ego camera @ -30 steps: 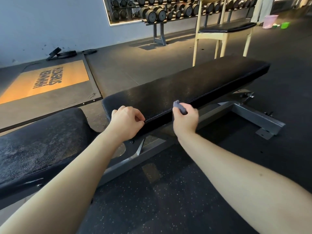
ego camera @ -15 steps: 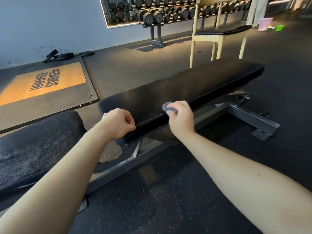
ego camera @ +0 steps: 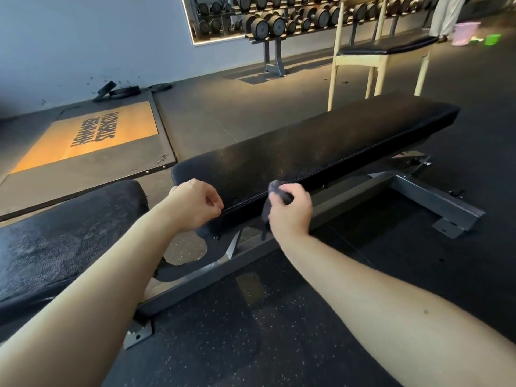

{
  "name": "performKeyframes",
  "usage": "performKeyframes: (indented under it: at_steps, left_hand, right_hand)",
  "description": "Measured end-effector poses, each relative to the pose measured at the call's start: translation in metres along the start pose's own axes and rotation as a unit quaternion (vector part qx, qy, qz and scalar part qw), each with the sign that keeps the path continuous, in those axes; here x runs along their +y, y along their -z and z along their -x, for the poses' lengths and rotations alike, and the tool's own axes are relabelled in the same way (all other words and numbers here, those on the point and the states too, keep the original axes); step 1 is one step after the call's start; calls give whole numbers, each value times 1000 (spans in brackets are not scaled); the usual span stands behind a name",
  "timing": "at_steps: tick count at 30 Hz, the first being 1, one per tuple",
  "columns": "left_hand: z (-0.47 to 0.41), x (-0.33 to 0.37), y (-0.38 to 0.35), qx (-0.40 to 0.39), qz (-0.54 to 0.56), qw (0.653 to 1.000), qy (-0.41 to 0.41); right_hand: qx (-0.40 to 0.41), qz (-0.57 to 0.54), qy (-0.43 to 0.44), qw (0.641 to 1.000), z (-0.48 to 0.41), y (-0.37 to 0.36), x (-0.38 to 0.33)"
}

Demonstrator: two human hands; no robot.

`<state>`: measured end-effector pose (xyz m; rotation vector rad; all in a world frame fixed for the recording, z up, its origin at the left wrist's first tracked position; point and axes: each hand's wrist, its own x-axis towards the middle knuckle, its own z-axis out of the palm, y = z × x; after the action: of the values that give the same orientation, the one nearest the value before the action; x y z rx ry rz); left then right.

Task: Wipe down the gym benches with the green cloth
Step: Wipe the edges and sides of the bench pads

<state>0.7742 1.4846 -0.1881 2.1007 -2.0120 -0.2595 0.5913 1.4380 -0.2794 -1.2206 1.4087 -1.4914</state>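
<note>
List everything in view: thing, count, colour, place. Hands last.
flat bench: one, black pad, centre to right
second bench: one, black pad, lower left
bench frame: one, grey, under the flat bench
cloth: one, looks dark grey-blue, at the flat bench's near edge
lifting platform: one, orange, black lettering, left
weight plates: about three, black, floor by the wall
dumbbells: many, dark, rack at the back
chair: one, cream frame, black seat, behind the flat bench
bucket: one, pink, far right
left hand: curled, at the pad's near edge
right hand: grips the cloth
</note>
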Motion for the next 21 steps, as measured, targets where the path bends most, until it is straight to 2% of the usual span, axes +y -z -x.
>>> performKeyframes:
  at_steps: [2, 4, 6, 10, 14, 18, 21]
  left_hand:
    - [6, -4, 0, 1, -11, 1000, 11]
    - [11, -8, 2, 2, -21, 999, 30]
    - [14, -13, 4, 3, -24, 998, 50]
    - [23, -15, 7, 12, -12, 997, 76]
    - [32, -17, 2, 42, -7, 993, 109]
    - [37, -17, -11, 98, 15, 985, 145]
    - [41, -14, -16, 122, 19, 980, 154]
  right_hand:
    - [82, -31, -42, 995, -28, 13, -3]
    - [100, -40, -57, 992, -27, 10, -4]
    - [59, -46, -50, 996, 1, -7, -3]
    - [-73, -91, -66, 991, 63, -38, 1]
    - [-104, -109, -87, 985, 62, -40, 10]
    - [-28, -116, -94, 988, 23, -25, 14]
    - [-4, -109, -98, 989, 15, -22, 15]
